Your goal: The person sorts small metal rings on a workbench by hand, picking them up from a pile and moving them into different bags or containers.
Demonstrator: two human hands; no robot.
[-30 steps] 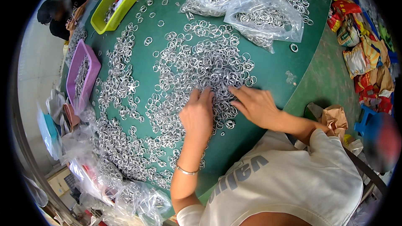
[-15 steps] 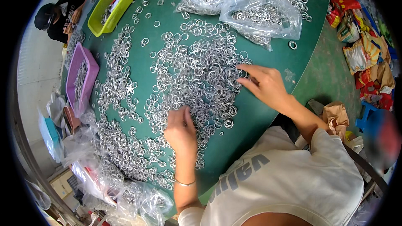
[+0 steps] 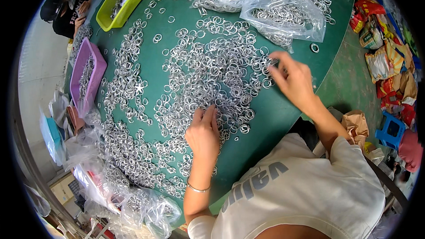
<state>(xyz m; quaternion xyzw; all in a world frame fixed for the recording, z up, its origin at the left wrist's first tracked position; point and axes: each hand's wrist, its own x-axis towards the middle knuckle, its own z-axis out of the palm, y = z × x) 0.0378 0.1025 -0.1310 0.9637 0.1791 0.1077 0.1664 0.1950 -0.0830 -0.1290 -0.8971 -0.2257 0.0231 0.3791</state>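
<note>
The heap of silver rings (image 3: 212,75) spreads over the middle of the green surface (image 3: 270,119); the left hand (image 3: 204,133) lies flat and open on the heap's near edge, fingers stretched among the rings, gripping nothing; the right hand (image 3: 294,79) hovers at the heap's right edge, fingers loosely curled, and whether it pinches a ring cannot be told; two clear bags of rings (image 3: 265,0) lie beyond the heap; a purple tray (image 3: 85,77) and a yellow-green tray (image 3: 128,0) sit left of the heap.
</note>
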